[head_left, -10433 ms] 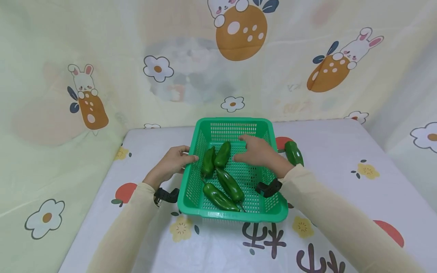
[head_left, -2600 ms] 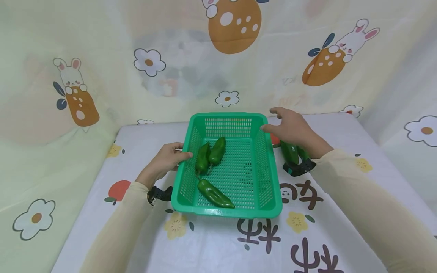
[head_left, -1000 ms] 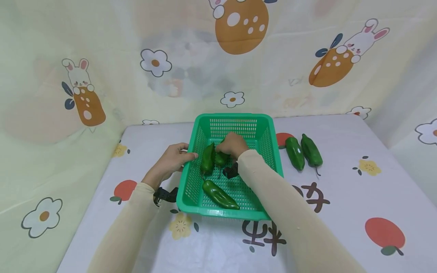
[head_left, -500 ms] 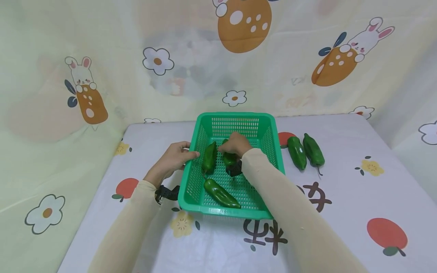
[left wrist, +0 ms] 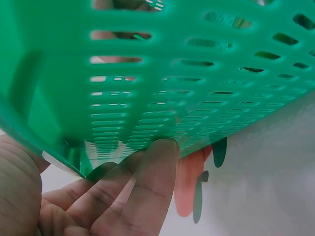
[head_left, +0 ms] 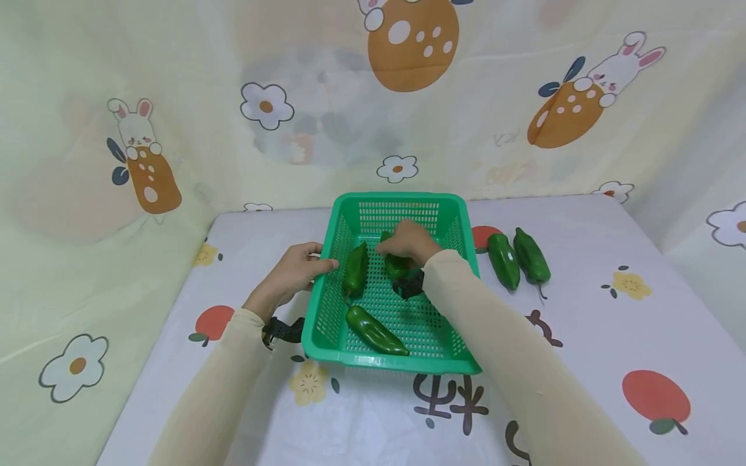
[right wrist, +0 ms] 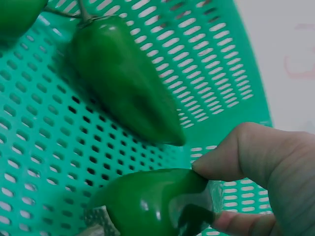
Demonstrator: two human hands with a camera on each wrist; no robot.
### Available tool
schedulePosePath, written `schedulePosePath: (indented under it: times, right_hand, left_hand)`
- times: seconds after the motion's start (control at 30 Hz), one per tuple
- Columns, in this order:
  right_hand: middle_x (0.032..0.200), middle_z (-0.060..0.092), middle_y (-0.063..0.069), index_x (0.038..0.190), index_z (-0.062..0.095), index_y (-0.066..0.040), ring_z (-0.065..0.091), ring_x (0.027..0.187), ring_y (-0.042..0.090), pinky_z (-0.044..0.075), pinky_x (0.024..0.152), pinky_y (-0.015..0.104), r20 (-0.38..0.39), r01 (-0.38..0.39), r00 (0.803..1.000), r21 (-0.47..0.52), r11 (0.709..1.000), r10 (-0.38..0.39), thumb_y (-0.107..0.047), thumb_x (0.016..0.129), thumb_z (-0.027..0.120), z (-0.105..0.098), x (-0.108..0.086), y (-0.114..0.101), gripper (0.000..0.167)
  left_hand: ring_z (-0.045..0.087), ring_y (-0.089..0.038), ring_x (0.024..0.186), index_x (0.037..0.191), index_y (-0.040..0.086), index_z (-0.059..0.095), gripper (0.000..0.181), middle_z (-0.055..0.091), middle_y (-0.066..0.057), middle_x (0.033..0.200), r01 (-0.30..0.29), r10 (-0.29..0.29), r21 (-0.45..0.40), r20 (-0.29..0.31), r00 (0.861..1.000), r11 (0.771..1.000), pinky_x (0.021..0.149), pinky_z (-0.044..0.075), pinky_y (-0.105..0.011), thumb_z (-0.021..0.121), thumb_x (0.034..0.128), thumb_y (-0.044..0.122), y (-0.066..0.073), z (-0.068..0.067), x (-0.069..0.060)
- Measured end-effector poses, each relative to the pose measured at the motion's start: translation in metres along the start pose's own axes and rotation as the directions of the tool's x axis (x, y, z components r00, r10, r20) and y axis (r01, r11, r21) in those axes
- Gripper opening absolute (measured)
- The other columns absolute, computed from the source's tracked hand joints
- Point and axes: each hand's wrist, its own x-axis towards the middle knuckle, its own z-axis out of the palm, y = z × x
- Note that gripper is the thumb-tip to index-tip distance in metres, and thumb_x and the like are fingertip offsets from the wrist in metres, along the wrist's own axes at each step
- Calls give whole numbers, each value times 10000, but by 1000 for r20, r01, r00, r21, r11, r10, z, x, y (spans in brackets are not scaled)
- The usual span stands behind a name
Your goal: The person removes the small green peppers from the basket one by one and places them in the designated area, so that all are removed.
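A green plastic basket point(head_left: 379, 362) with slotted walls stands on the table. My left hand point(head_left: 291, 275) grips its left rim, the thumb over the edge and the fingers against the outer wall point(left wrist: 197, 88). Inside the basket, my right hand point(head_left: 410, 241) pinches a glossy green chili pepper point(right wrist: 147, 201) between thumb and fingers, and part of that pepper is hidden by the hand and wrist in the head view. Left of it lies a second green pepper point(head_left: 355, 270). A third pepper point(head_left: 375, 330) lies slantwise near the basket's front.
Two green peppers point(head_left: 504, 262) lie side by side on the patterned tablecloth point(head_left: 583, 336), right of the basket. A printed cloth wall point(head_left: 326, 168) rises behind the table, and another cloth side point(head_left: 70, 278) stands at the left.
Over the last second my right hand has shifted the pinched pepper rightward, away from its neighbour. Earlier, another pepper went from the basket to the table at right. My left hand stays on the rim.
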Motion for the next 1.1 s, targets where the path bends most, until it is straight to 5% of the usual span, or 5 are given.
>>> schedulePosePath:
  times: [0.2, 0.27, 0.43, 0.67, 1.1]
  right_hand:
    - [806, 529, 61, 752, 460, -109, 563, 741, 235, 630, 717, 444, 41, 47, 998, 115, 992, -52, -144, 890, 639, -20, -15, -1, 228]
    - [1091, 604, 132, 1010, 604, -28, 623, 917, 285, 628, 817, 493, 59, 51, 996, 148, 988, -61, -155, 911, 638, -27, -20, -1, 164]
    - [1616, 394, 160, 1576, 383, -5, 572, 1278, 342, 597, 934, 534, 67, 69, 994, 169, 983, -81, -225, 963, 650, -44, -29, 1, 704]
    - [1371, 550, 151, 1554, 403, -17, 557, 894, 269, 613, 835, 449, 58, 83, 993, 251, 964, -101, -180, 939, 620, -70, -45, 1, 673]
    - [1163, 620, 158, 1480, 483, -38, 612, 853, 254, 615, 763, 381, -19, 106, 994, 213, 971, -105, -212, 973, 595, -117, -66, 26, 548]
  left_hand:
    - [777, -284, 901, 1367, -42, 565, 433, 725, -242, 1179, 1, -1, 9, -3, 1000, 1000, 765, 656, -420, 672, 1013, 184, 0, 0, 0]
    - [777, -287, 902, 1368, -45, 561, 439, 723, -244, 1182, -1, 1, 13, -5, 1000, 1000, 764, 657, -419, 673, 1012, 186, -1, 0, 1]
    - [773, -285, 917, 1377, -42, 554, 454, 716, -241, 1199, 2, -2, 15, -4, 1000, 1000, 781, 655, -426, 677, 1010, 195, -2, 0, 1]
    - [771, -271, 908, 1383, -38, 547, 453, 710, -242, 1197, 2, -2, 23, -5, 1000, 1000, 786, 654, -428, 666, 1014, 196, -3, 0, 2]
    - [771, -281, 914, 1377, -31, 552, 445, 707, -239, 1202, 7, -6, 32, -9, 1000, 999, 790, 653, -443, 669, 1015, 200, -4, 0, 2]
